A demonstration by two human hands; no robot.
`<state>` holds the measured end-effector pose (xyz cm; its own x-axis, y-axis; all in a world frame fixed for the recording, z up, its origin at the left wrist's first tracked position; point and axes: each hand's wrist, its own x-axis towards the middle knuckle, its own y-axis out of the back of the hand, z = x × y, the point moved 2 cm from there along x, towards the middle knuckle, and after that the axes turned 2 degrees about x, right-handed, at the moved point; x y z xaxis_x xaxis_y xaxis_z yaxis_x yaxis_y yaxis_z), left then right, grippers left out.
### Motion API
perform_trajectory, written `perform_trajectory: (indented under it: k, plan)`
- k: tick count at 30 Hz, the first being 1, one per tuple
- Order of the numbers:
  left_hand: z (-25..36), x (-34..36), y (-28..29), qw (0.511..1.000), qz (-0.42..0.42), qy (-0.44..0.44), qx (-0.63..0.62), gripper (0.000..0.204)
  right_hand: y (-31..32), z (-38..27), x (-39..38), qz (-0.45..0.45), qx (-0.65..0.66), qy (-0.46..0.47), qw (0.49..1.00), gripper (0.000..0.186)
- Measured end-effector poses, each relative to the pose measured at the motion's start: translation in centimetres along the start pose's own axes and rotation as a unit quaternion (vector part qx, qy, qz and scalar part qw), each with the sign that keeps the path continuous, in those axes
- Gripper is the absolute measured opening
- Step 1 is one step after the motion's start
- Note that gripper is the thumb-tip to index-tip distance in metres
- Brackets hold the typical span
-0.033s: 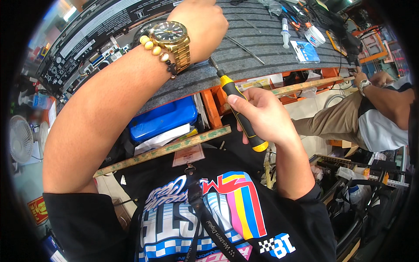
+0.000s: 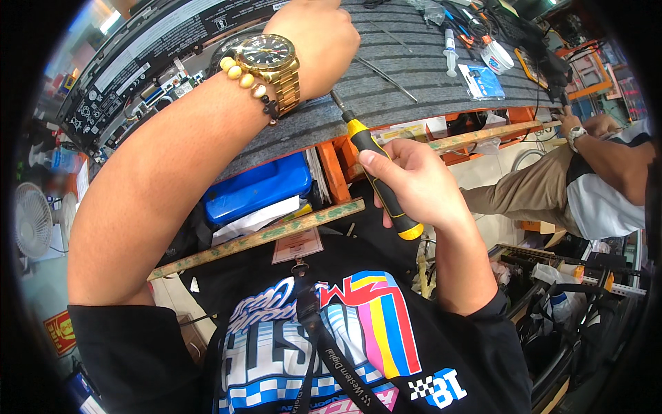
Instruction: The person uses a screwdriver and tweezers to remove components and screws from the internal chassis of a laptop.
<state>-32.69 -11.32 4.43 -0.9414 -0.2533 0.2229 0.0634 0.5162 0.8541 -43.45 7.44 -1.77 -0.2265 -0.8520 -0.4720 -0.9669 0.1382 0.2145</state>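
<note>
My left hand (image 2: 324,45), wearing a gold watch and bead bracelet, reaches over the striped grey mat (image 2: 386,69) beside an open laptop chassis (image 2: 110,83) with black battery and exposed boards. Its fingers curl away from the camera; whatever they hold is hidden. My right hand (image 2: 414,179) grips a yellow-and-black screwdriver (image 2: 358,131), its tip pointing up toward my left wrist. Thin metal rods (image 2: 386,79) lie on the mat to the right of my left hand.
Syringe (image 2: 450,52), white tub (image 2: 496,56), blue packet (image 2: 486,83) and cables sit at right. A blue case (image 2: 255,186) lies beneath the bench. Another person (image 2: 600,172) works at right. A fan (image 2: 33,217) stands at left; black clutter (image 2: 552,303) lower right.
</note>
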Motion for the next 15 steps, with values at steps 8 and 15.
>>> perform_trajectory:
  k: [8, 15]
  plan:
    - [0.1, -0.1, -0.5, 1.0, 0.015, 0.002, 0.006, 0.015, 0.1, 0.1, 0.1, 0.003, -0.019, 0.008, 1.0, 0.049]
    - [0.1, 0.0, -0.5, 1.0, 0.03, -0.005, 0.007, 0.015, 0.2, -0.1, 0.0, 0.0, -0.02, 0.006, 1.0, 0.048]
